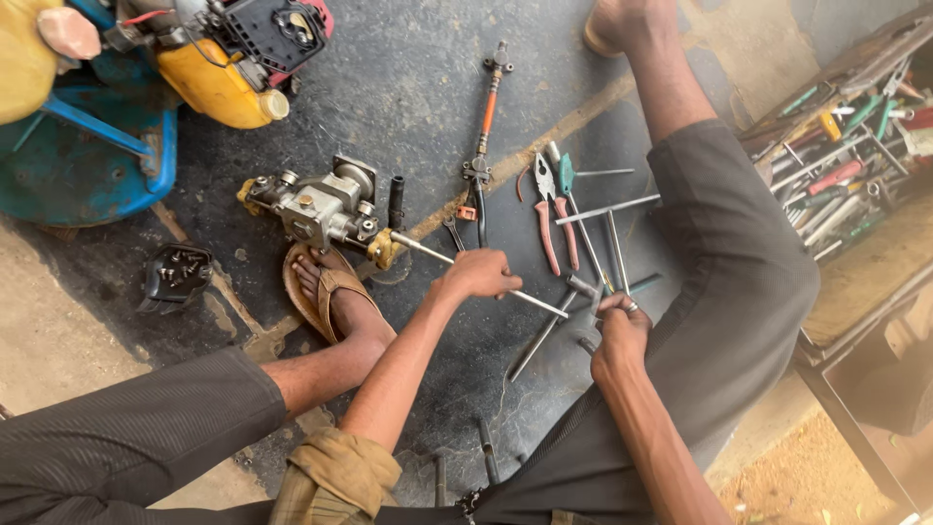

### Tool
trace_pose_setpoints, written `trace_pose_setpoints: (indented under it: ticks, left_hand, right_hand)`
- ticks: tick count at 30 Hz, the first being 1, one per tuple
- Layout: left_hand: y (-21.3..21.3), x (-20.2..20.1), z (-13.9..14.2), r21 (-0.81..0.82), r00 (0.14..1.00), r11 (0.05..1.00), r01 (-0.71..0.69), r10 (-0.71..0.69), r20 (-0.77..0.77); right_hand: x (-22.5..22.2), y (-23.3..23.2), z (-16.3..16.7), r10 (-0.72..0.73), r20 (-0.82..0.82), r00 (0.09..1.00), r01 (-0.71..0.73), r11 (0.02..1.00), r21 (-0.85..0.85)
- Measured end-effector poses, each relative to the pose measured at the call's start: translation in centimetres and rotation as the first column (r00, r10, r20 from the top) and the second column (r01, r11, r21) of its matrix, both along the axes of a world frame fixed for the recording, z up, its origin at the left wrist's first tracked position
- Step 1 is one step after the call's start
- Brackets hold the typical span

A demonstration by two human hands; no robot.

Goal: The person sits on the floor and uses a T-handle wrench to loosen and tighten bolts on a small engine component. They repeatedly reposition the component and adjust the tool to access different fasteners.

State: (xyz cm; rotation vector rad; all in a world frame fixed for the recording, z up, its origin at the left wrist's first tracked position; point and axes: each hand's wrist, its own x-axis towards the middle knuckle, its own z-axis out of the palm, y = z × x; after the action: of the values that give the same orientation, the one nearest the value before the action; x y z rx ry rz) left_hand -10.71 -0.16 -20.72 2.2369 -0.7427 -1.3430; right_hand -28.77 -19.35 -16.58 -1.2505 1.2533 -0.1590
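While the left hand (478,273) gripped the thin steel rod (476,275) projecting from the pump body (321,207) mid-floor, the right hand (619,326) clasped a small hammer (586,289) beside the pliers (554,216). Judgement: steady rod, light square taps.

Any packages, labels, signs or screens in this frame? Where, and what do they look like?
None that I can make out: no packaging, sign or screen.
Nearest to a container: open tool tray, far right, long and brownish, full of mixed tools.
Small black tray, left on the floor, holds screws.
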Motion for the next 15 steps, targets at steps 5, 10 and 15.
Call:
trace_pose_setpoints:
  ticks: [5, 10, 15]
  left_hand:
    - [0.6, 0.1, -0.2, -0.023, 0.999, 1.0, 0.007, -0.006, 0.035]
    - [0.5, 0.2, 0.0, 0.003, 1.0, 1.0, -0.011, 0.011, 0.022]
    - [0.5, 0.4, 0.4, -0.023, 1.0, 1.0, -0.017, 0.018, 0.015]
  right_hand:
    - [1.3, 0.7, 2.1, -0.009, -0.135, 0.991, 0.01, 1.0, 0.001]
    - [2.4, 1.6, 3.9, 0.002, -0.398, 0.917, 0.054, 0.99, 0.13]
    - [2.6, 2.1, 4.1, 0.123, -0.43, 0.894, 0.035, 0.939, 0.342]
